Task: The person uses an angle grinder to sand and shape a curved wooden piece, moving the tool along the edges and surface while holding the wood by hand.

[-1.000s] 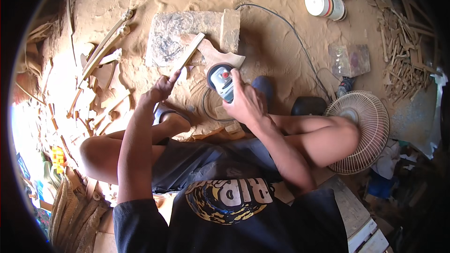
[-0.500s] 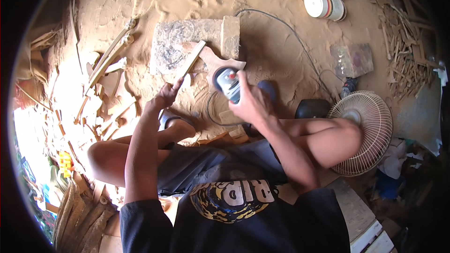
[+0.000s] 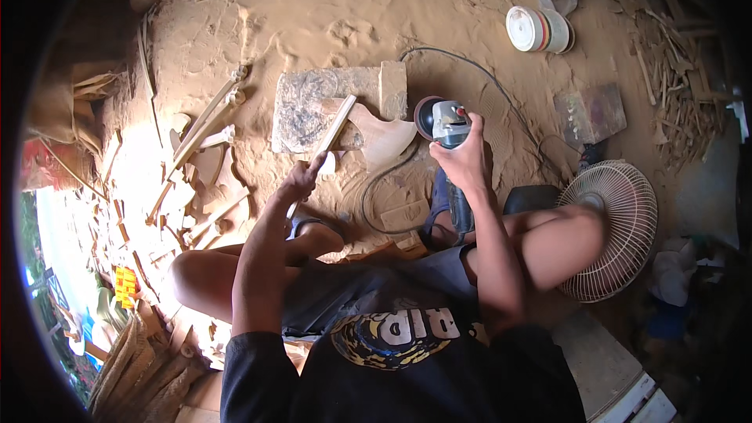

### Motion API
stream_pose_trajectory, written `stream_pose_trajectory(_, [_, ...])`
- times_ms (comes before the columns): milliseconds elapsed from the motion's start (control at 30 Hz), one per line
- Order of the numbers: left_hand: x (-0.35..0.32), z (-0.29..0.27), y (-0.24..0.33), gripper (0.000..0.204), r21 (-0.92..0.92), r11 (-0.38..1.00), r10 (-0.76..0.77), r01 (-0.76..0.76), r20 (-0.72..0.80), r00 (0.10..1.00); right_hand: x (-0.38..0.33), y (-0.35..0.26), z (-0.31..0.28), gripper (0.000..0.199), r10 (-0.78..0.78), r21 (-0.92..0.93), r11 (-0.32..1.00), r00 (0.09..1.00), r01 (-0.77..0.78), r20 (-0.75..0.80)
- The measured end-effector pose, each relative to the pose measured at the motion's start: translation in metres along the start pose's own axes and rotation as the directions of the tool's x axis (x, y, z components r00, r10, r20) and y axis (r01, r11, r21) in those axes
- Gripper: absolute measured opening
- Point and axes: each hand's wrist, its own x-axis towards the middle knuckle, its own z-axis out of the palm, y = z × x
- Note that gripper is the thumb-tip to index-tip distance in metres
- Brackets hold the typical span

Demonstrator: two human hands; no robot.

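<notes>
My left hand (image 3: 300, 180) is closed around the handle of an axe-shaped wooden piece (image 3: 384, 139). Its pale handle slants up and away from me, and its broad, curved blade points right. Part of the piece lies over the near side of a worn block (image 3: 301, 121) on the sand. In my right hand (image 3: 468, 163) is an angle grinder (image 3: 449, 131), gripped around the body near its head. The grinder's round disc (image 3: 425, 117) faces left, just right of the blade's tip and apparently apart from it. My palm hides part of the tool's body.
A dark cord (image 3: 489, 70) curves over the sand. At right stand a round fan (image 3: 615, 231), a stained block (image 3: 591, 112) and a white tub (image 3: 540, 30) on its side. Wooden sticks and cut pieces (image 3: 200, 145) lie at left, more sticks (image 3: 681, 74) at far right.
The grinder has moved right, off the blade's face, and turned more upright. My left hand still holds the wooden axe piece in much the same pose. The whole view has shifted slightly.
</notes>
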Motion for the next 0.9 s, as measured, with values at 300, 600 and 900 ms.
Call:
stream_pose_trajectory(300, [-0.045, 0.101, 0.087, 0.041, -0.877, 0.48, -0.018, 0.015, 0.007, 1.0, 0.033, 0.002, -0.034, 0.049, 0.009, 0.893, 0.039, 0.894, -0.448, 0.448])
stream_pose_trajectory(600, [-0.054, 0.189, 0.057, 0.018, -0.809, 0.588, -0.159, 0.011, -0.102, 0.982, 0.033, -0.02, -0.042, 0.044, 0.081, 0.876, 0.281, 0.919, -0.393, 0.386])
stream_pose_trajectory(900, [-0.069, 0.2, 0.057, 0.022, -0.892, 0.452, -0.152, 0.014, -0.062, 0.986, 0.02, -0.106, -0.018, 0.097, -0.315, 0.11, 0.949, 0.922, 0.297, 0.225])
